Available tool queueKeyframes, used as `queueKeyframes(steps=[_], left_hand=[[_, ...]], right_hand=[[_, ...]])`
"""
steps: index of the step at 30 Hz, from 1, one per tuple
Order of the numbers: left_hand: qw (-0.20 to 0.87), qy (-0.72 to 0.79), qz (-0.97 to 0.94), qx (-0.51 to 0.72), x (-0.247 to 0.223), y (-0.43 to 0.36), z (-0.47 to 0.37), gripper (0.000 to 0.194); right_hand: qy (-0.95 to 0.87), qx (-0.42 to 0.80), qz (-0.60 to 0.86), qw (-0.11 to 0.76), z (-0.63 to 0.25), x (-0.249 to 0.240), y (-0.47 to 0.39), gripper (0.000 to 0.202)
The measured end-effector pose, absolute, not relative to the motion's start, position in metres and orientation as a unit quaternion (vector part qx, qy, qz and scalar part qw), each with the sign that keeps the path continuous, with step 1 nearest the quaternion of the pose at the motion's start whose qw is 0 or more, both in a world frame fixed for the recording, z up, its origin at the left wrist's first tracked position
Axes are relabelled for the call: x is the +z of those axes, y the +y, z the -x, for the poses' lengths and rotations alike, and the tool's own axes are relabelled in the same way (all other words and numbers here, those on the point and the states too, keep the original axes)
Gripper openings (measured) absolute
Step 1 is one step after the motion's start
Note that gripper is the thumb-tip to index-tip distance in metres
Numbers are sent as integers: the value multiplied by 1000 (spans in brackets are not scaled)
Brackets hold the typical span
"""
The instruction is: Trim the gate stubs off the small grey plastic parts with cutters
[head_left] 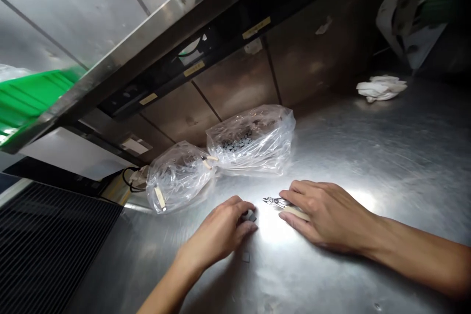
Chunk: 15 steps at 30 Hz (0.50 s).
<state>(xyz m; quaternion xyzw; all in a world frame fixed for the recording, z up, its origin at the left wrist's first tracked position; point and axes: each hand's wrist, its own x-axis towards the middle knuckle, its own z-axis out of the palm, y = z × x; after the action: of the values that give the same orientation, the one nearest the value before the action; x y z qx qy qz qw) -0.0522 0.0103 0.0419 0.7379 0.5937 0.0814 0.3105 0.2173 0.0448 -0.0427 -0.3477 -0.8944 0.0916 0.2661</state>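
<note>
My left hand (pixel 227 225) is closed, with a small dark grey part (pixel 250 216) pinched between thumb and fingers just above the metal table (pixel 324 274). A pair of nippers (pixel 274 201) lies in my right hand (pixel 324 211), its pale handle against the thumb and its pointed metal jaws toward the left hand. The jaws and the grey part are apart. A small flat grey piece (pixel 246 257) rests on the table below my left hand. Behind the hands, a clear plastic bag (pixel 253 142) contains several small grey pieces.
A second clear bag (pixel 180 176) with a pale strip on it adjoins the first. A crumpled white cloth (pixel 381 88) lies at the back right. Overhead runs a metal shelf (pixel 147 34) with a green bin (pixel 33 98). Black ribbed matting (pixel 55 245) is at the left.
</note>
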Motion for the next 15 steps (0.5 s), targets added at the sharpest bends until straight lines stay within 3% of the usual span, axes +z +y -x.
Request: queueKeyframes(steps=[6, 10, 15], left_hand=[[307, 588, -742, 100, 20, 13, 50, 16], [368, 629, -647, 227, 20, 10, 45, 13], [552, 601, -405, 413, 17, 0, 34, 41]], right_hand=[[-890, 84, 355, 274, -217, -43, 47, 26], [-883, 71, 344, 312, -220, -44, 51, 29], [-874, 57, 321, 359, -223, -39, 51, 35]])
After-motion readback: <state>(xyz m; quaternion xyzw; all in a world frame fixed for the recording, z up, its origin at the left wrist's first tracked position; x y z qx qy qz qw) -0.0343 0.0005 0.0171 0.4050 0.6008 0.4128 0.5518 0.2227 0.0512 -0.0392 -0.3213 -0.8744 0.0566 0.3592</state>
